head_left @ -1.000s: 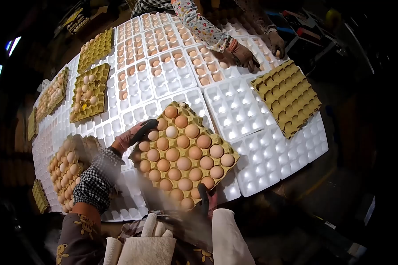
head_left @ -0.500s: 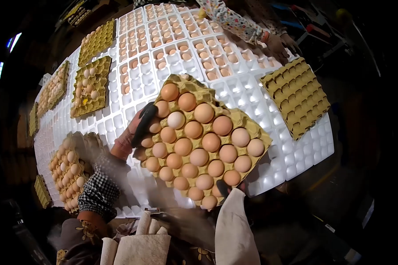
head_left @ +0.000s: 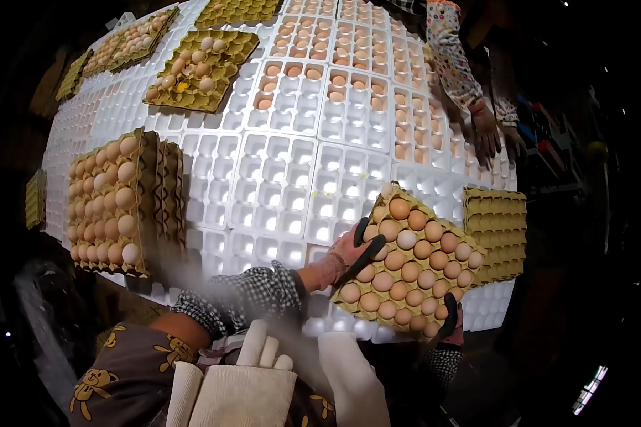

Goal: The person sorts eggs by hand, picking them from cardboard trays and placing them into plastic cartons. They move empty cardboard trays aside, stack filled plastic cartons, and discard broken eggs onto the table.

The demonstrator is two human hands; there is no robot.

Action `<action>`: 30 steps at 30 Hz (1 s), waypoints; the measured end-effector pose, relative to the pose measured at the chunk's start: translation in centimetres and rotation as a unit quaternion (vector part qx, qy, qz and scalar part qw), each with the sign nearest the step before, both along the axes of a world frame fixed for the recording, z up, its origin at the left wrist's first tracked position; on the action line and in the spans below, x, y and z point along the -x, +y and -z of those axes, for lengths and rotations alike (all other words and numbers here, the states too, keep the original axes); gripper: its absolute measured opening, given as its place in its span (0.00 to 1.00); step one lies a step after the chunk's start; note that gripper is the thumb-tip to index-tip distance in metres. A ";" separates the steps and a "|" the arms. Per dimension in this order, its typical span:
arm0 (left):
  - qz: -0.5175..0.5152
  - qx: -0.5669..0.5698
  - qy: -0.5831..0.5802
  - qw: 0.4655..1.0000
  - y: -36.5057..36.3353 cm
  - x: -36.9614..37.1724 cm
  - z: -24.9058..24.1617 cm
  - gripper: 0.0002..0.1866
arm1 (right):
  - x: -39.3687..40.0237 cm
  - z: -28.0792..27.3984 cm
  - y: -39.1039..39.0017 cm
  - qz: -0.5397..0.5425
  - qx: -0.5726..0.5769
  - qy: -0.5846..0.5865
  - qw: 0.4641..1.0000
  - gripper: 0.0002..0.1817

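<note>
A yellowish cardboard egg tray [head_left: 461,229] full of brown and pale eggs is held between my two hands at the right front of the table. My left hand [head_left: 350,252], in a pink glove with dark fingers, grips its left edge. On the lower right edge, my right hand [head_left: 452,320] is closed, with its dark fingertips over the rim. White foam trays [head_left: 281,181] with square cells lie under and beside the egg tray. Just behind its right side is an upturned stack of cardboard trays [head_left: 497,235].
A stack of egg-filled trays [head_left: 107,203] stands at the left. Farther back, a cardboard tray [head_left: 217,92] holds several eggs and spilled yolk. Foam trays with eggs [head_left: 299,39] fill the back. A co-worker's gloved hand [head_left: 484,132] reaches in at the right.
The egg tray has moved right with both my hands, close to the upturned cardboard trays. My view has shifted too. The co-worker's hands remain over the foam trays at the right.
</note>
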State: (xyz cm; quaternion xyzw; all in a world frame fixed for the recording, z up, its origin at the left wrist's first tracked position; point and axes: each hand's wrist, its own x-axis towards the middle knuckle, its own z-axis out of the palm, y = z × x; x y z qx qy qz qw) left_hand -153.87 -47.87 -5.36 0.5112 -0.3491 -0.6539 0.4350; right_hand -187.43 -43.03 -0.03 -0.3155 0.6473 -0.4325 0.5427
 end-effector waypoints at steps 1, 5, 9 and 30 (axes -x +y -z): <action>0.015 -0.018 0.060 0.998 0.3 -0.6 -0.5 0.36 | 0.7 0.4 -0.5 -0.015 -0.006 0.050 0.999 0.24; 0.097 -0.001 -0.029 0.995 4.3 -5.1 -7.3 0.29 | 5.1 1.0 -3.0 -0.061 0.005 0.265 0.962 0.23; 0.188 0.088 -0.114 0.972 11.4 -11.6 -11.2 0.25 | -0.1 -5.1 -4.2 0.004 0.213 0.205 0.955 0.24; -0.264 0.044 -0.038 0.963 30.9 -58.0 -4.1 0.30 | -56.4 -0.5 9.2 -0.231 -0.082 -0.232 0.941 0.33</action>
